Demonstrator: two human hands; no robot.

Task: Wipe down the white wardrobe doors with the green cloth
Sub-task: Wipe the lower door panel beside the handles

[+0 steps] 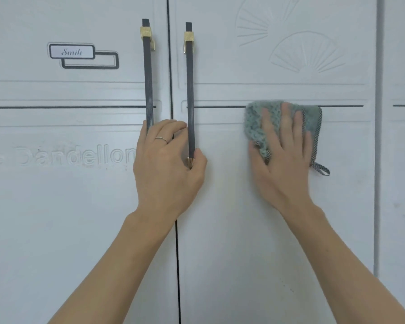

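On the right wardrobe door [278,230], smooth white with embossed fan shapes, the right hand [283,157] pressed a fluffy green cloth [257,122] flat, fingers straight, hanging loop pointing lower right. The left hand [166,164] gripped the upright ribbed dark handle [190,94].

Both arms reach forward: left grip [166,157] curled closed, right grip [283,155] flat, fingers spread.
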